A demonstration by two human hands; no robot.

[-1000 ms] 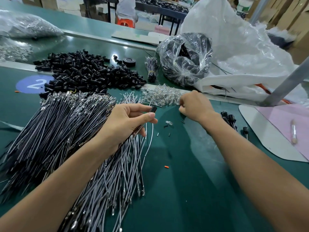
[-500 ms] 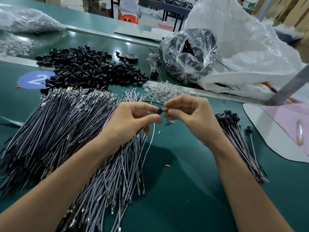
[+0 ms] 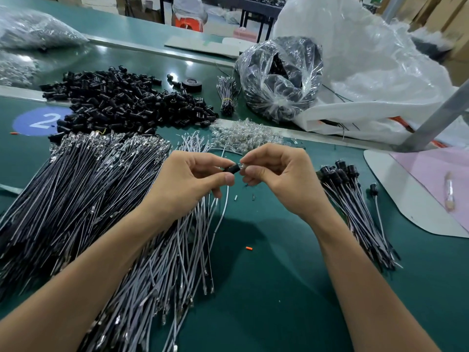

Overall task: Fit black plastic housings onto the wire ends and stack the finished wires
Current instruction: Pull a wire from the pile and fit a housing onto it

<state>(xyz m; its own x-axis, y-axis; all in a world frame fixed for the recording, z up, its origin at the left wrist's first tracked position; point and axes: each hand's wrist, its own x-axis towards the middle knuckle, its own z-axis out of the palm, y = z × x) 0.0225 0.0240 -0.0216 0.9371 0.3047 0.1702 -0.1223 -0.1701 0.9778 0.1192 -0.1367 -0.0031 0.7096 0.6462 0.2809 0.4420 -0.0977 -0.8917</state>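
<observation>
Since a second ago the right hand [image 3: 284,181] has come back from the heap of clear parts [image 3: 243,135] and met the left hand [image 3: 187,184]. Loose wires [image 3: 88,189] lie under and left of the left forearm. Left thumb and forefinger pinch a black housing [image 3: 232,168], a grey wire [image 3: 227,196] hanging below; right fingertips pinch a small clear piece [image 3: 243,164] against its end. Finished wires [image 3: 355,207] lie just right of the right hand. Beyond the left hand sits the housing pile [image 3: 121,102].

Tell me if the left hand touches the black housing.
Touching. The head view shows the left hand pinching the black housing between thumb and forefinger; the right hand pinches a small clear part.
</observation>
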